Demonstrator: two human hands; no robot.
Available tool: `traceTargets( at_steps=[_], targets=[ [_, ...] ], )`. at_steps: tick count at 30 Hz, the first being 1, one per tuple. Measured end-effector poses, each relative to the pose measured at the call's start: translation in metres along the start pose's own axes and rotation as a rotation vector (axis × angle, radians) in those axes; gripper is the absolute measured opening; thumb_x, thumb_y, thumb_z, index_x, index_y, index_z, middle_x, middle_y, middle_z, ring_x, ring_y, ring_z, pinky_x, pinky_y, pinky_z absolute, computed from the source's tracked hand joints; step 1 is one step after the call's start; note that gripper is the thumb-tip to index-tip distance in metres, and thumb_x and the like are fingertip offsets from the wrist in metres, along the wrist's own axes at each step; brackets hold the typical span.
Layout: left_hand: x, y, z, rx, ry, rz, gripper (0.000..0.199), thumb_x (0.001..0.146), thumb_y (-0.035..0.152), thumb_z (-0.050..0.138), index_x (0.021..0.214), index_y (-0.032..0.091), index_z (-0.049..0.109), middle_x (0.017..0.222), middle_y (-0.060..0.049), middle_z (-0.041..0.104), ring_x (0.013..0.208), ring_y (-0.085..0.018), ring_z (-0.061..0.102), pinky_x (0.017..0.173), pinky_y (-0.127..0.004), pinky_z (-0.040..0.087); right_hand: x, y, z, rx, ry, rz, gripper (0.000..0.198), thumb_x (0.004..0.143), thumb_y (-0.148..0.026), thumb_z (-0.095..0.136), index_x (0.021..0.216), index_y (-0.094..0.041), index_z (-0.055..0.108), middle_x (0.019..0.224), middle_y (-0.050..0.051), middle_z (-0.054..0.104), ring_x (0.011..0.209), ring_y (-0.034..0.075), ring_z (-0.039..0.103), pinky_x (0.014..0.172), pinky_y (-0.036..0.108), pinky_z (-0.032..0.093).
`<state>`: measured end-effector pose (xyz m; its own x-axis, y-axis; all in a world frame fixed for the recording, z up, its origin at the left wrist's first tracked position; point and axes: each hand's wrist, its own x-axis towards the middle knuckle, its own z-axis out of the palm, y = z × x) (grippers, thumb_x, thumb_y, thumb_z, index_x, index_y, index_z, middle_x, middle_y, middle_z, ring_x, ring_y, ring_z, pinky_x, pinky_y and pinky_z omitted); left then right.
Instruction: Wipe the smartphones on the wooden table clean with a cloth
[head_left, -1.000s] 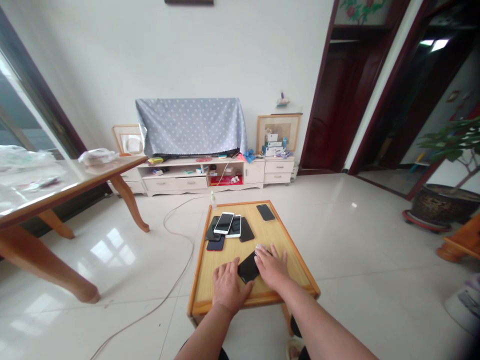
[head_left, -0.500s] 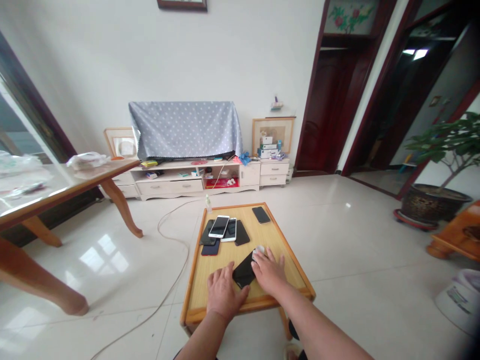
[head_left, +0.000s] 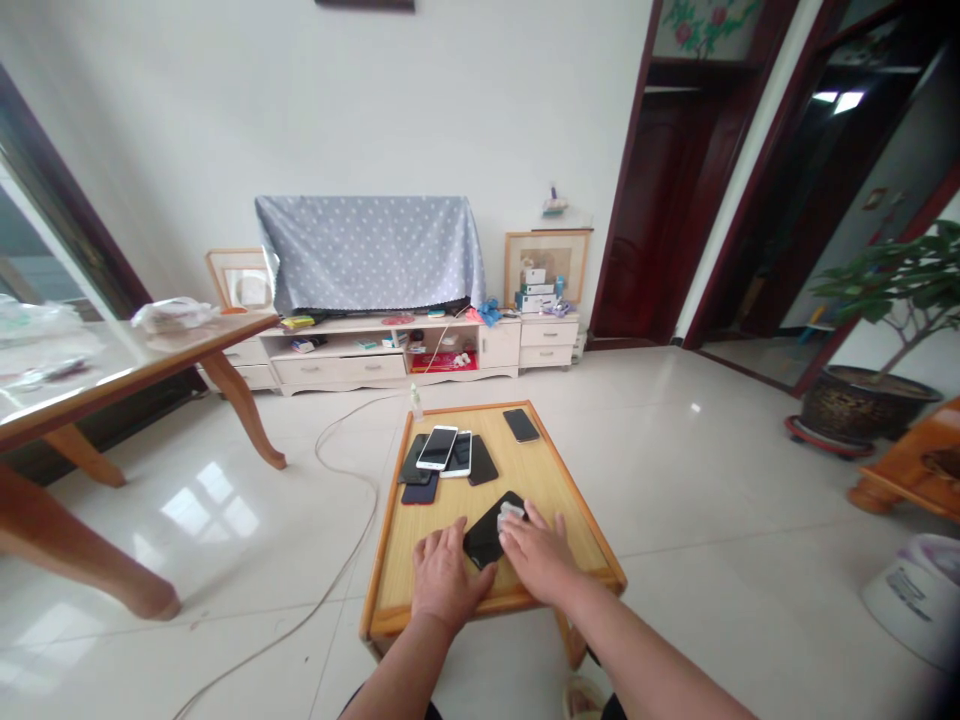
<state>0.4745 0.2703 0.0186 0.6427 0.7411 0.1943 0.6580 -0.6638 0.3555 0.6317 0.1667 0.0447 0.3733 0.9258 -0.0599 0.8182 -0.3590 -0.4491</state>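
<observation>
A black smartphone [head_left: 486, 538] lies face up and slanted near the front of the small wooden table [head_left: 555, 520]. My left hand [head_left: 446, 575] grips its left side, with the fingers at the far left edge and the thumb at the near corner. Under the fingers of my right hand [head_left: 536, 545], a crumpled white wipe [head_left: 511, 512] is pressed on the screen. Beyond my hands, a white phone [head_left: 438, 447] overlaps another white phone [head_left: 459, 455]. Dark phones [head_left: 484, 460] lie around these two, and a blue phone [head_left: 420, 490] is nearest to me. One dark phone [head_left: 520, 425] lies apart at the far right.
A small clear bottle [head_left: 416, 403] stands by the table's far left corner. A cable [head_left: 352, 570] runs across the floor. To the left is a larger wooden table [head_left: 217, 345]; on the right are a potted plant [head_left: 862, 400] and a white bucket [head_left: 911, 600].
My right hand has slid the wipe from the phone's far end toward the middle of the screen. My left hand keeps its place at the phone's left side. The view has tilted slightly.
</observation>
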Motion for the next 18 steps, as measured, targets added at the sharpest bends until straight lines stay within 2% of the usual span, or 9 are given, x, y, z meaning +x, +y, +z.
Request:
traceTargets(
  at_steps=[2, 4, 6, 10, 12, 18],
  targets=[
    [0.0, 0.0, 0.001, 0.005, -0.013, -0.005, 0.066, 0.078, 0.043, 0.061, 0.138, 0.021, 0.045, 0.131, -0.01, 0.062, 0.123, -0.028, 0.049, 0.107, -0.041, 0.024, -0.012, -0.013, 0.009, 0.045, -0.066, -0.138, 0.047, 0.103, -0.044, 0.023, 0.137, -0.037, 0.054, 0.149, 0.0, 0.048, 0.147, 0.028, 0.022, 0.114, 0.067, -0.004],
    [0.0, 0.0, 0.001, 0.009, -0.021, -0.007, 0.063, 0.078, 0.039, 0.06, 0.137, 0.022, 0.045, 0.131, -0.009, 0.062, 0.122, -0.027, 0.049, 0.107, -0.041, 0.023, -0.017, -0.018, 0.013, 0.067, -0.084, -0.198, 0.047, 0.103, -0.044, 0.022, 0.136, -0.037, 0.055, 0.146, 0.0, 0.051, 0.147, 0.028, 0.023, 0.114, 0.065, -0.005],
    [0.0, 0.002, 0.0, 0.008, -0.016, -0.007, 0.065, 0.077, 0.043, 0.061, 0.137, 0.022, 0.046, 0.131, -0.009, 0.061, 0.123, -0.028, 0.048, 0.107, -0.041, 0.024, -0.012, -0.011, 0.008, 0.053, -0.042, -0.135, 0.047, 0.104, -0.043, 0.021, 0.135, -0.037, 0.056, 0.145, -0.001, 0.052, 0.147, 0.028, 0.022, 0.113, 0.066, -0.005],
    [0.0, 0.005, -0.002, 0.019, -0.012, 0.004, 0.064, 0.073, 0.048, 0.065, 0.131, 0.024, 0.05, 0.126, -0.008, 0.062, 0.121, -0.028, 0.049, 0.106, -0.041, 0.024, 0.008, 0.017, -0.008, -0.023, 0.061, 0.087, 0.046, 0.103, -0.042, 0.022, 0.137, -0.038, 0.054, 0.15, -0.003, 0.046, 0.148, 0.031, 0.019, 0.11, 0.071, 0.0],
    [0.0, 0.006, -0.002, 0.028, -0.011, 0.015, 0.061, 0.072, 0.046, 0.066, 0.127, 0.023, 0.052, 0.122, -0.008, 0.063, 0.118, -0.028, 0.05, 0.106, -0.041, 0.024, 0.008, 0.019, -0.008, -0.039, 0.076, 0.101, 0.046, 0.103, -0.043, 0.024, 0.137, -0.037, 0.054, 0.15, -0.003, 0.046, 0.148, 0.031, 0.017, 0.111, 0.071, -0.001],
    [0.0, 0.006, -0.002, 0.019, -0.01, 0.017, 0.052, 0.075, 0.04, 0.063, 0.123, 0.023, 0.054, 0.121, -0.008, 0.063, 0.118, -0.026, 0.051, 0.107, -0.041, 0.024, -0.023, -0.015, 0.015, 0.062, -0.052, -0.168, 0.047, 0.103, -0.045, 0.021, 0.135, -0.037, 0.055, 0.147, 0.0, 0.05, 0.148, 0.028, 0.021, 0.113, 0.067, -0.003]
  ],
)
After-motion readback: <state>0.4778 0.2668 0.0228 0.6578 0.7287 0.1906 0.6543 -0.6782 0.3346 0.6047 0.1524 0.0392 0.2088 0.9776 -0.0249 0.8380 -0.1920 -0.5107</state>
